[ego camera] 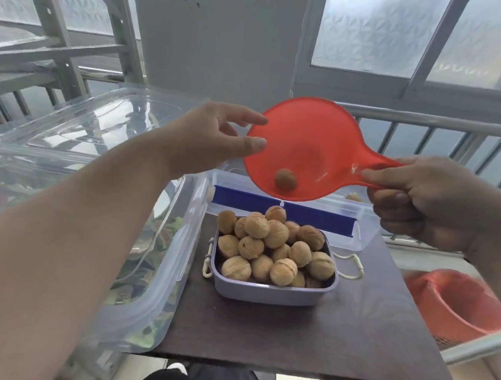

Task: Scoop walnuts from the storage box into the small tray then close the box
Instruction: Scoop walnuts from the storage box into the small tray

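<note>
Right hand (429, 202): fingers curled shut round the handle of the red scoop (311, 146), thumb pressed on top near where the handle meets the bowl. Left hand (214, 137): fingers spread and loose, gripping nothing; thumb tip and index tip sit right at the scoop's left rim, and I can't tell if they actually touch it. I see the scoop held up in the air, tilted with its lower edge toward me, one walnut (285, 179) lying in the bowl near that low edge. Straight below it sits the small tray (274, 292), a lilac rectangular container with a pale clip on its left side, heaped with walnuts (269, 247) above the rim; it rests on the dark brown table (322, 337). Behind the tray, touching or just beside its far edge, is a clear box with a blue strip (283, 214) across it; another nut shows through it on the right, mostly hidden by my right hand. To the left, a large clear storage box (154, 272) stands along the table edge, its clear lid (93, 125) raised and lying open at the back left. A red basket (454, 305) sits lower right, off the table. Window frames and a railing fill the background.
</note>
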A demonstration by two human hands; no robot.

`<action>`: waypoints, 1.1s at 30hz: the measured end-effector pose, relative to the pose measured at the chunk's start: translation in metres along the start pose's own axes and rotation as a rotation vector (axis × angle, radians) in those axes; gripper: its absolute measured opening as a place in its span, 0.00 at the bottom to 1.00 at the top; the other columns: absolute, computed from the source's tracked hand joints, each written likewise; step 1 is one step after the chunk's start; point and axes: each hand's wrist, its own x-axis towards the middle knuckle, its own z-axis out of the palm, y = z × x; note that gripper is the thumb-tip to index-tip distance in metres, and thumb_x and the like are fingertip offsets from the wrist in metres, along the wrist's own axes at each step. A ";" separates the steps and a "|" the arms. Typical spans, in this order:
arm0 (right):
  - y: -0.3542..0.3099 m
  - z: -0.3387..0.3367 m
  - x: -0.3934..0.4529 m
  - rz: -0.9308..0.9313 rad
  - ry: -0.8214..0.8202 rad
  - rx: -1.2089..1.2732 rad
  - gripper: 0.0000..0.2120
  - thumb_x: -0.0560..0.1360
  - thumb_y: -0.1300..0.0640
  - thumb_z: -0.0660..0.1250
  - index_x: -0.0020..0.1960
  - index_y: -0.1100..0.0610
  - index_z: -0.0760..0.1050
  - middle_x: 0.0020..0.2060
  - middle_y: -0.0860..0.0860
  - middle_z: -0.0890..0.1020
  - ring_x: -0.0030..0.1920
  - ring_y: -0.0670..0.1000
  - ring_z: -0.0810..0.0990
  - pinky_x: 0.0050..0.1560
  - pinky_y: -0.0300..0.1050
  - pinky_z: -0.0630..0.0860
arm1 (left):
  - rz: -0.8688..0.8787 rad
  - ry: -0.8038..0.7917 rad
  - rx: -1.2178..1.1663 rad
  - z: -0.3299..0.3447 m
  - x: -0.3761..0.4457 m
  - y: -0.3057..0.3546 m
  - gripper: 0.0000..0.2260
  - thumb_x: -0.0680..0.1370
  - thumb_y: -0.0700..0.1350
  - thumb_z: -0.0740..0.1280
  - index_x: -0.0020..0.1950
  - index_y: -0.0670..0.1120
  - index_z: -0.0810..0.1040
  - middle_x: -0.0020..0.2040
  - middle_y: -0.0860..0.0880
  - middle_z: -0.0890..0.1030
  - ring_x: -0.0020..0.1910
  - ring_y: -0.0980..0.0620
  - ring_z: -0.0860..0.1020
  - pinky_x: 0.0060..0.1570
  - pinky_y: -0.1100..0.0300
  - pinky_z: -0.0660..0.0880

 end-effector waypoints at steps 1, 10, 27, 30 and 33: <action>0.004 0.001 -0.011 -0.027 0.054 -0.039 0.08 0.86 0.58 0.59 0.51 0.59 0.73 0.23 0.50 0.63 0.21 0.45 0.56 0.19 0.34 0.56 | 0.015 -0.021 -0.009 0.000 -0.001 0.002 0.18 0.78 0.57 0.76 0.69 0.61 0.83 0.55 0.51 0.86 0.57 0.53 0.84 0.56 0.60 0.78; 0.041 0.020 -0.059 -0.240 0.286 -0.190 0.18 0.85 0.63 0.62 0.39 0.59 0.81 0.24 0.50 0.65 0.22 0.45 0.61 0.22 0.36 0.59 | 0.130 -0.113 -0.151 0.000 -0.007 0.005 0.13 0.75 0.51 0.77 0.58 0.50 0.89 0.59 0.55 0.86 0.62 0.58 0.83 0.59 0.65 0.80; 0.056 0.038 -0.076 -0.666 0.513 -0.863 0.21 0.82 0.57 0.67 0.69 0.36 0.73 0.36 0.18 0.77 0.43 0.26 0.80 0.42 0.20 0.69 | 0.070 -0.060 -0.163 -0.003 -0.004 -0.001 0.20 0.70 0.65 0.73 0.46 0.49 0.88 0.57 0.50 0.87 0.58 0.49 0.83 0.57 0.47 0.80; 0.058 0.039 -0.075 -0.640 0.503 -0.862 0.20 0.82 0.59 0.67 0.71 0.43 0.78 0.33 0.19 0.76 0.42 0.25 0.79 0.41 0.20 0.69 | 0.056 -0.057 -0.140 -0.002 -0.003 -0.002 0.26 0.70 0.67 0.72 0.51 0.46 0.86 0.61 0.43 0.86 0.61 0.42 0.82 0.58 0.46 0.80; 0.059 0.041 -0.075 -0.625 0.472 -0.843 0.19 0.82 0.61 0.66 0.70 0.46 0.79 0.30 0.21 0.76 0.38 0.24 0.78 0.39 0.19 0.68 | 0.052 -0.078 -0.131 -0.001 -0.003 -0.002 0.27 0.70 0.66 0.72 0.53 0.43 0.86 0.61 0.37 0.84 0.57 0.40 0.82 0.55 0.49 0.79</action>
